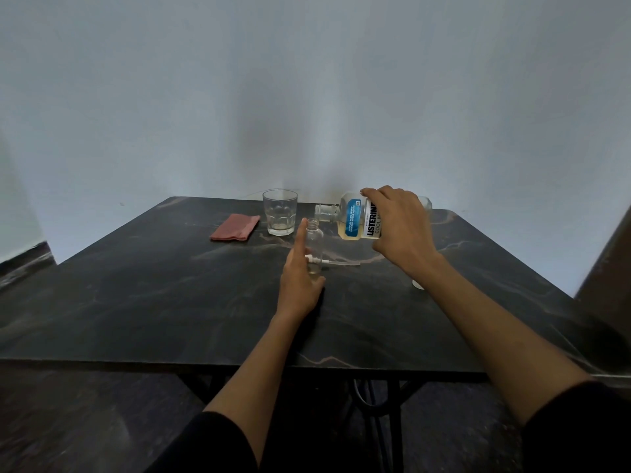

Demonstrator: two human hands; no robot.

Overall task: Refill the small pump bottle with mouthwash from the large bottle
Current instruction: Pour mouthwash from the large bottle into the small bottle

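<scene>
A small clear bottle (314, 241) stands upright on the dark table (170, 295), its neck uncapped. My left hand (300, 278) holds it from the left side, index finger stretched up along it. Its white pump head with tube (327, 261) lies on the table just behind the bottle. My right hand (399, 230) grips the large mouthwash bottle (355, 218), tipped on its side with its uncapped mouth just above and right of the small bottle's neck. Pale yellow liquid pools in the large bottle's lower side. No stream is visible.
A clear drinking glass (280, 212) stands at the back, left of the bottles. A folded pink cloth (235, 227) lies further left. A small white cap (417, 285) peeks out under my right forearm. A wall rises directly behind the table.
</scene>
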